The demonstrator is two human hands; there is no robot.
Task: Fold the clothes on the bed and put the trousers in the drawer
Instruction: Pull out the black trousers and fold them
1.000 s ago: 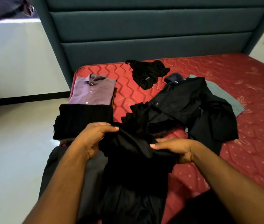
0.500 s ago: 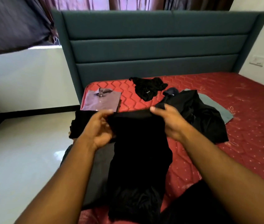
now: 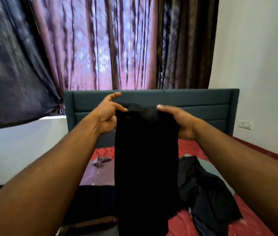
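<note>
A long black garment (image 3: pixel 145 159) hangs straight down in front of me, lifted above the red bed (image 3: pixel 191 222). My left hand (image 3: pixel 108 113) pinches its top left edge with thumb and fingers, index finger sticking out. My right hand (image 3: pixel 177 120) grips the top right edge. Whether the garment is a pair of trousers I cannot tell. On the bed's left lies a folded purple shirt (image 3: pixel 99 174) with a folded black piece (image 3: pixel 94 196) in front of it. A heap of dark clothes (image 3: pixel 206 198) lies on the right.
A teal padded headboard (image 3: pixel 203 103) stands behind the bed, with purple and brown curtains (image 3: pixel 117 45) above it. A dark cloth (image 3: pixel 12 82) hangs at the left. White wall with a switch plate (image 3: pixel 244 124) is at the right. Pale floor lies left of the bed.
Both hands have raised the black garment from the bed to headboard height, and it now hangs at full length. The view has tilted up to show the curtains.
</note>
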